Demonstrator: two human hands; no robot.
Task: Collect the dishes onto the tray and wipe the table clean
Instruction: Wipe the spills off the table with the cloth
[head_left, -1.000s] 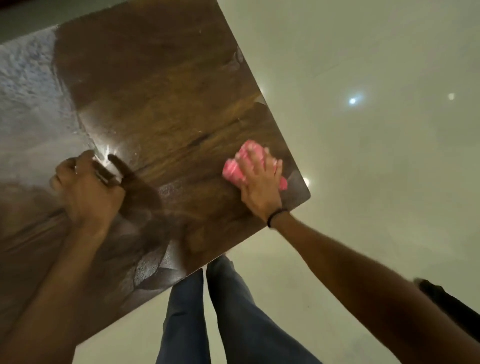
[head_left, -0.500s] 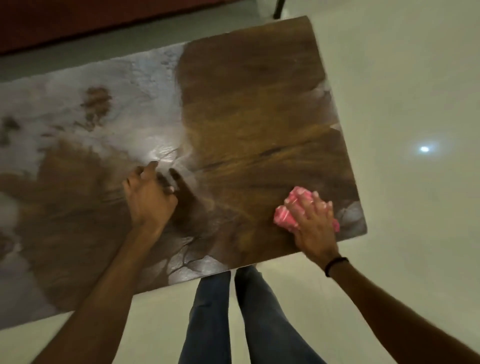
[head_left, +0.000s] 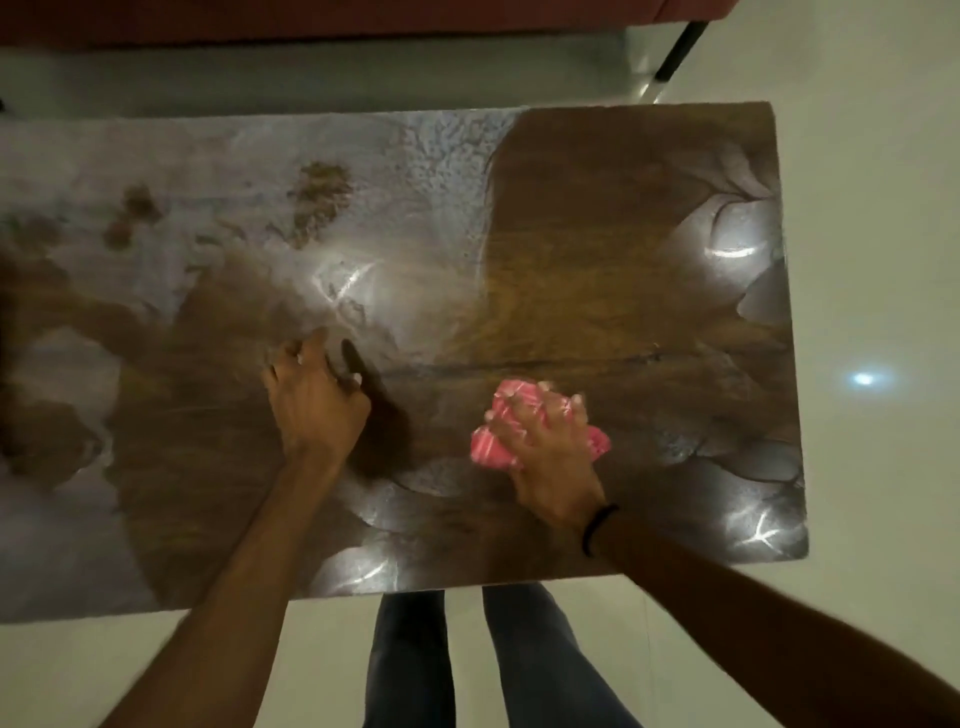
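Bench: rectangular dark wood, glossy, with pale wet smears left and along the right edge.
Cloth: pink, bunched, near the front edge.
Right hand: fingers spread, pressing the cloth down.
Left hand: fingers loosely curled, resting on bare wood.

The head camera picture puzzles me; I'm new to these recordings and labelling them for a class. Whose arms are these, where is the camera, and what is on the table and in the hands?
No machine here: a person wears one wide-angle camera on the head, looking down, so you see their own two arms and, below the table edge, their legs in jeans. The left hand rests flat on the wooden table, holding nothing, apparently for support. The right hand, with a dark band at the wrist, presses a pink cloth onto the tabletop. The table carries no dishes in this view, only pale wet smears, mostly on the left half, and bright light reflections. The floor around it is pale.
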